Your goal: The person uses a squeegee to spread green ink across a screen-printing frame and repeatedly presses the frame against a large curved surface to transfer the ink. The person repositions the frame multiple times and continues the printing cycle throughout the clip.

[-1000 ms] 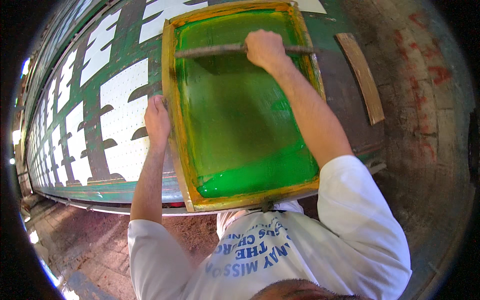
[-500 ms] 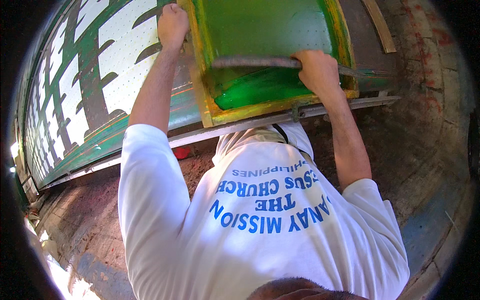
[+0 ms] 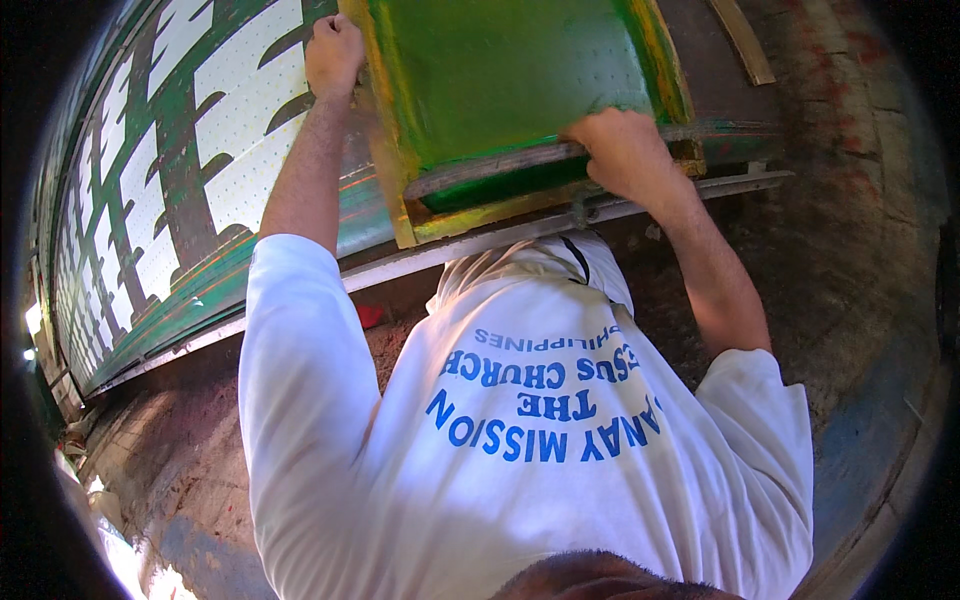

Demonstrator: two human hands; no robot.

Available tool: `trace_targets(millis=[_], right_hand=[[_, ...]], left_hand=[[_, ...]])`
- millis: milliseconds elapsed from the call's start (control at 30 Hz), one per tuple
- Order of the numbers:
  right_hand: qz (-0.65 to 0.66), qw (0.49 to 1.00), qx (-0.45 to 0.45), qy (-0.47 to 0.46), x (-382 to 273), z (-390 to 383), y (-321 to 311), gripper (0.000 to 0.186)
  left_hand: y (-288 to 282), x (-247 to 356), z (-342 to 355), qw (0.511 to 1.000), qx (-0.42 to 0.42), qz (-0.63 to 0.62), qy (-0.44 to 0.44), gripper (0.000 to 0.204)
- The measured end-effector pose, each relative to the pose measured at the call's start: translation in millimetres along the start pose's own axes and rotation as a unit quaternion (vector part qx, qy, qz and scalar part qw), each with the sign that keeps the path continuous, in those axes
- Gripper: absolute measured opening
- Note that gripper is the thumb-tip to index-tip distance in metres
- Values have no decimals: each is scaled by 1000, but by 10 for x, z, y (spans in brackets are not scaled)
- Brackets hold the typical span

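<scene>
A wooden screen frame [image 3: 420, 226] stained yellow holds a green mesh [image 3: 510, 75], with darker wet ink along its near side. My right hand [image 3: 625, 150] is closed on a long squeegee [image 3: 480, 172] lying across the mesh just inside the near edge. My left hand [image 3: 335, 55] has its fingers curled at the frame's upper left side, closed on it as far as I can tell. The frame rests on a long green-streaked printing table [image 3: 360, 230].
Rows of white cut pieces [image 3: 230, 110] lie on the table to the left. A loose wooden slat [image 3: 740, 40] is at the back right. A metal rail [image 3: 735, 185] runs along the near edge, above a stained paved floor [image 3: 180, 480]. My white shirt fills the lower view.
My right hand has drawn the squeegee from the far end of the mesh down to the near edge. The table and frame sit higher in the view, my left hand still beside the frame.
</scene>
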State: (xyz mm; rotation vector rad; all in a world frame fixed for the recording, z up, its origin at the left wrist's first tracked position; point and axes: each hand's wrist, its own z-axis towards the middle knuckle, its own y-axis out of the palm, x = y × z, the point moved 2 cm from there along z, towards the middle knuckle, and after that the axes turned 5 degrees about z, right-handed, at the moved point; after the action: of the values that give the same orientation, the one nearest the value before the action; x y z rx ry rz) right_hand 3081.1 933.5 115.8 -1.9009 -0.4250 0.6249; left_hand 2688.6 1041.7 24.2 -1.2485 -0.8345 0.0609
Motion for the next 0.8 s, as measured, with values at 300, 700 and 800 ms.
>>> trace_targets(millis=[300,700,800], right_hand=[[136,976,84,-149,20,-672,255,46],[362,886,238,164,2199,-559,53,46],[431,861,180,201,2228,-202,313,64]], left_hand=[[-87,98,-26,997,-4,70,-10,54],[-124,149,-37,993,34,109,-33,57],[-138,172,-65,992,30,111,-42,51]])
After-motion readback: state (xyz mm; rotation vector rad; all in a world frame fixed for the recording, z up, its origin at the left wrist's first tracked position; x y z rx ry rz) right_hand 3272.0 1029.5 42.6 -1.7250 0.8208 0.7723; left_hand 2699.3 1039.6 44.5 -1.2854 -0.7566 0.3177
